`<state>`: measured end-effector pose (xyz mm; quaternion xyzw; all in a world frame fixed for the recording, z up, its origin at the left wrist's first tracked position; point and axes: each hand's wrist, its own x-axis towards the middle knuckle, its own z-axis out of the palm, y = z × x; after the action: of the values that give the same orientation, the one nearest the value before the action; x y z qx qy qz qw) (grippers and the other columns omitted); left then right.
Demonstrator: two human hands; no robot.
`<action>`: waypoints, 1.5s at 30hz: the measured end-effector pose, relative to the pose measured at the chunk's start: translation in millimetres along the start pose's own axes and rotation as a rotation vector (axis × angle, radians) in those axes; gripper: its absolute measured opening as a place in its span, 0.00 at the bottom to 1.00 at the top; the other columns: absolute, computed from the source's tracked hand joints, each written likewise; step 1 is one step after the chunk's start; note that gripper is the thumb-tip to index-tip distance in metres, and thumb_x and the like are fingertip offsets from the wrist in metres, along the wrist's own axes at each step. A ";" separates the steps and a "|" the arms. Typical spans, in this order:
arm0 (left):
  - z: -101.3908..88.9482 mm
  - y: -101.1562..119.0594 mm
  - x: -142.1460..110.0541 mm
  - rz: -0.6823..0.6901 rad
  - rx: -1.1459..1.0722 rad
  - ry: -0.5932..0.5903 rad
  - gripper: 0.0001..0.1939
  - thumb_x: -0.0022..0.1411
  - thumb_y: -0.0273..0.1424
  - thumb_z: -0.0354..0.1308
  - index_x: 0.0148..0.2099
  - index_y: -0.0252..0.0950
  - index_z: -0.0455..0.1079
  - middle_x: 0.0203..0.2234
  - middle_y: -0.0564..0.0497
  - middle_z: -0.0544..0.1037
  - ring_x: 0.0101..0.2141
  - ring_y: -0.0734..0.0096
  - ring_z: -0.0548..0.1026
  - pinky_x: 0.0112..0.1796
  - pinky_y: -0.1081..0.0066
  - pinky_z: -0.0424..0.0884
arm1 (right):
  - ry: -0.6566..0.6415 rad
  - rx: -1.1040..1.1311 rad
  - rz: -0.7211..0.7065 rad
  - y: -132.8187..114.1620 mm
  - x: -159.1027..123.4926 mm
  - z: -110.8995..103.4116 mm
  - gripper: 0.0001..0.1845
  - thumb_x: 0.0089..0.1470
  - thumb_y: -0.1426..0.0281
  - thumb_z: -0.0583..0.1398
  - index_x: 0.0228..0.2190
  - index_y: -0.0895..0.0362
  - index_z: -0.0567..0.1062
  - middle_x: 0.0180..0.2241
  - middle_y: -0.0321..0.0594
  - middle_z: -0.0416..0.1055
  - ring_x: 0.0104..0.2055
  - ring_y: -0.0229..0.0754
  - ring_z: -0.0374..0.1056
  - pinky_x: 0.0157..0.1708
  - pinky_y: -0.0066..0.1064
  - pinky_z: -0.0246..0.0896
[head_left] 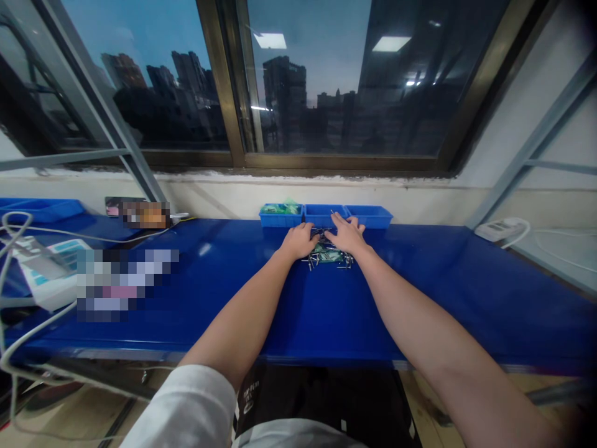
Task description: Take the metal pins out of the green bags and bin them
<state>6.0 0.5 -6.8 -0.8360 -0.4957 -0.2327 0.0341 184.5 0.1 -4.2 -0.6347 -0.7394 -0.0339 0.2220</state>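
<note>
Both my arms reach forward across the blue table [420,298]. My left hand [300,240] lies with its fingers curled at the left side of a small pile of screws [328,255], mixed with some green bits. My right hand [346,234] rests palm down on the pile's right side, fingers stretched out and spread. Whether either hand holds a screw is hidden. Right behind the pile stand three blue bins in a row: the left bin [281,214] holds green pieces, while the middle bin [323,215] and the right bin [370,216] show no clear contents.
A white device [44,270] with loose white cables lies at the table's left. A flat blue tray [41,208] sits at the far left. A white power strip [501,229] rests at the right. A window sill and wall run behind the bins.
</note>
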 end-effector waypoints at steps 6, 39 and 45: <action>1.0 -0.5 -0.4 0.012 0.016 -0.007 0.20 0.64 0.39 0.49 0.53 0.33 0.63 0.47 0.40 0.73 0.48 0.56 0.71 0.47 0.63 0.66 | -0.016 0.024 -0.002 2.6 1.0 4.1 0.38 0.52 0.50 0.52 0.60 0.52 0.57 0.65 0.44 0.44 0.57 0.64 0.48 0.49 0.56 0.50; 4.0 -5.3 0.5 0.093 -0.057 -0.107 0.15 0.62 0.35 0.48 0.45 0.36 0.70 0.44 0.44 0.75 0.46 0.61 0.73 0.47 0.66 0.67 | -0.057 0.367 -0.247 4.3 -0.4 3.8 0.07 0.44 0.75 0.60 0.27 0.56 0.79 0.26 0.38 0.76 0.29 0.39 0.69 0.34 0.29 0.62; 0.9 -3.9 -0.5 0.068 -0.041 -0.071 0.16 0.62 0.36 0.50 0.49 0.35 0.68 0.44 0.43 0.75 0.45 0.60 0.73 0.46 0.65 0.68 | -0.011 0.408 -0.177 7.8 0.0 6.2 0.12 0.43 0.77 0.59 0.30 0.56 0.79 0.28 0.40 0.77 0.31 0.41 0.71 0.36 0.30 0.64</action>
<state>2.8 2.4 -8.6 -0.8607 -0.4629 -0.2118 0.0072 190.3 3.6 -11.6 -0.5096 -0.7849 0.1006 0.3378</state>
